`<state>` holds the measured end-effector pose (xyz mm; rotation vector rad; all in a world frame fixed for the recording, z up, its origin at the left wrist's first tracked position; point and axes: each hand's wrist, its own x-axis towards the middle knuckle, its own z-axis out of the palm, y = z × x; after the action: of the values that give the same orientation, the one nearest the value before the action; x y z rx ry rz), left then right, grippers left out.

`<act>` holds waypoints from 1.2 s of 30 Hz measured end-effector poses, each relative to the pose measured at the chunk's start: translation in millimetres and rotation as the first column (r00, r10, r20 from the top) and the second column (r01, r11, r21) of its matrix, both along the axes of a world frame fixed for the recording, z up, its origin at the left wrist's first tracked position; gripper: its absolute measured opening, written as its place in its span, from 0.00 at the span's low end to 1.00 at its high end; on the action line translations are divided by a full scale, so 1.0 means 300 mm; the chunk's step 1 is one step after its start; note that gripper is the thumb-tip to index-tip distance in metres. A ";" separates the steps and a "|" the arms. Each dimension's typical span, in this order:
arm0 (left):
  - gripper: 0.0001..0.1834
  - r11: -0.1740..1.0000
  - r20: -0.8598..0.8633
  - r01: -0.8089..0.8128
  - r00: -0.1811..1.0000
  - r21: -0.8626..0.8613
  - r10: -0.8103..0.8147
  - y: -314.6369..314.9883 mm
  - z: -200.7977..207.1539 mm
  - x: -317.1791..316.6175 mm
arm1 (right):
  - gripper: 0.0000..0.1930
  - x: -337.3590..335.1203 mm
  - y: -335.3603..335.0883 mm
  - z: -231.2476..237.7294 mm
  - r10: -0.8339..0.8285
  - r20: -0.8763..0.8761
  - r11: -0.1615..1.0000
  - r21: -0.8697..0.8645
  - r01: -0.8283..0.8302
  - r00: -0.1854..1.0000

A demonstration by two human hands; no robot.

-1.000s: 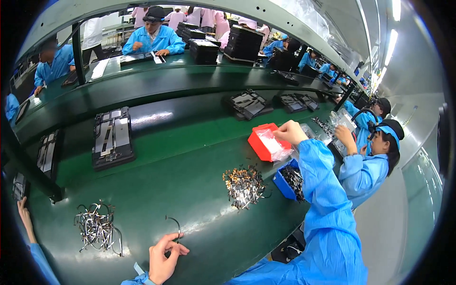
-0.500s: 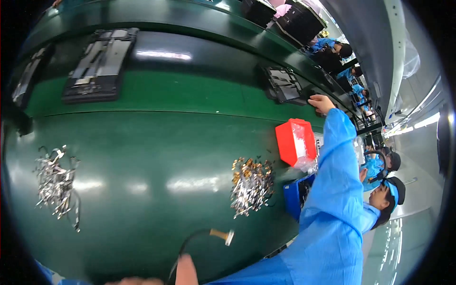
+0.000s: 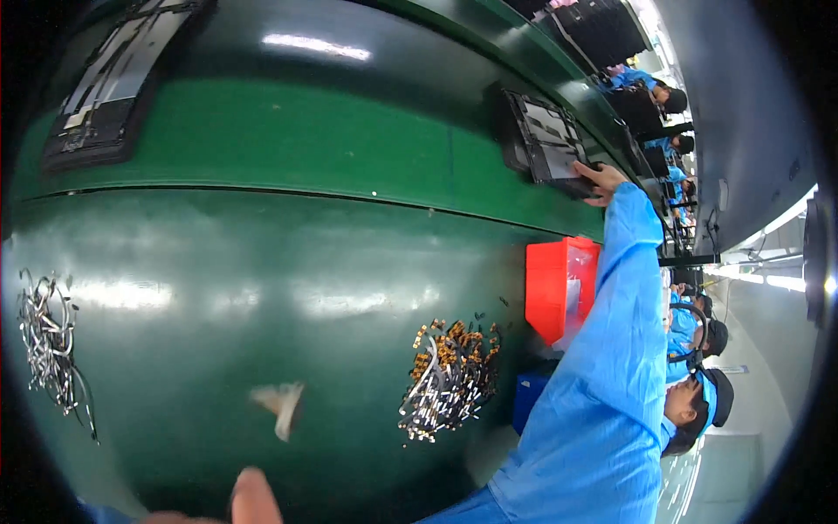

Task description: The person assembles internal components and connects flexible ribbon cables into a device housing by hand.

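Observation:
Low in the view, my left hand (image 3: 255,499) is partly cut off by the frame edge, its fingers closed. Just beyond it is a motion-blurred tan and white end piece (image 3: 285,409) of a thin cable; the dark lead toward my fingers hardly shows against the bench. My right arm, in a blue sleeve, reaches far to the right. There my right hand (image 3: 601,182) grips the near right corner of an opened tablet-like device (image 3: 552,144) with grey panels inside. Its fingers are partly hidden behind that corner.
Small gold-and-silver flex parts (image 3: 449,375) lie piled right of centre, and silver strips (image 3: 54,341) at left. Beside my sleeve are a red bin (image 3: 548,288) and a blue bin (image 3: 529,397). Another opened device (image 3: 105,122) lies far left. People in blue work beyond.
The view has shifted, moving the bench things. My left hand and the cable end have moved left. My right hand has moved from beside the device onto its corner.

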<state>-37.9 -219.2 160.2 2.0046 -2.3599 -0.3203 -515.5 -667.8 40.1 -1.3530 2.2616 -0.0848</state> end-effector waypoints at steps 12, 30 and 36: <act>0.24 0.996 -0.054 -0.089 0.995 -0.011 0.088 0.157 -0.081 0.041 | 0.21 0.027 0.050 0.037 0.054 -0.019 0.998 0.043 -0.053 0.998; 0.14 0.886 -0.561 -0.335 0.821 -0.320 0.107 0.491 -0.058 0.063 | 0.12 0.744 0.606 0.255 0.655 0.717 0.718 -0.490 -0.495 0.240; 0.11 0.881 -0.849 -0.443 0.519 -0.168 0.099 0.651 -0.209 0.060 | 0.09 1.094 0.928 -0.028 0.676 0.737 0.347 -0.304 -0.887 0.012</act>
<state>-19.9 -24.0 97.4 1.4965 -1.3437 -0.5896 -187.3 -389.3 31.8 -1.7719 0.4655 0.0170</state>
